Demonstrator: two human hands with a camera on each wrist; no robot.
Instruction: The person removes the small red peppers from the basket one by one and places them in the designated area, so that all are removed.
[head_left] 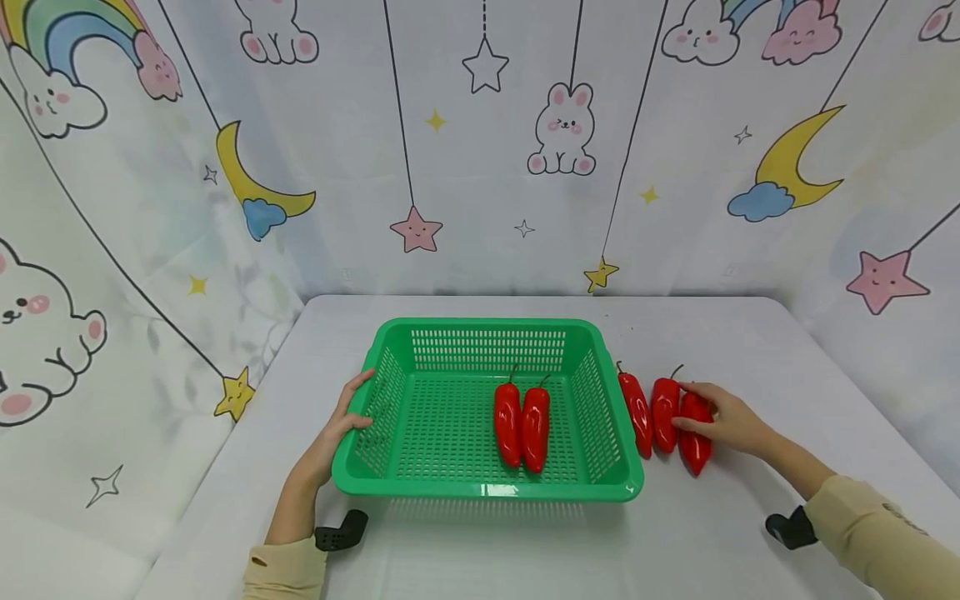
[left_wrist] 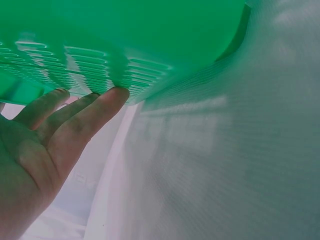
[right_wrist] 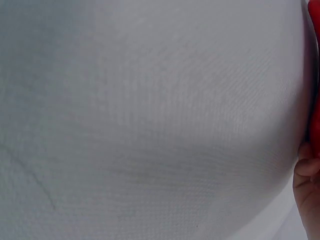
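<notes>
A green plastic basket (head_left: 465,490) stands mid-table, with two red chili peppers (head_left: 507,423) lying side by side in its right half. Outside its right wall are three more: a left pepper (head_left: 636,412), a middle pepper (head_left: 664,417) and a right pepper (head_left: 696,454). My right hand (head_left: 723,421) grips the right pepper, thumb on its left side and fingers over its top. In the right wrist view only part of that hand (right_wrist: 307,182) shows, beside red. My left hand (head_left: 333,429) touches the basket's left side; in the left wrist view its straight fingers (left_wrist: 95,112) rest against the slotted wall.
The table (head_left: 525,554) has a white cover. A white curtain (head_left: 480,192) printed with bunnies, stars and moons hangs behind and at the sides. A black strap piece (head_left: 341,531) is at the left wrist, another (head_left: 791,527) at the right.
</notes>
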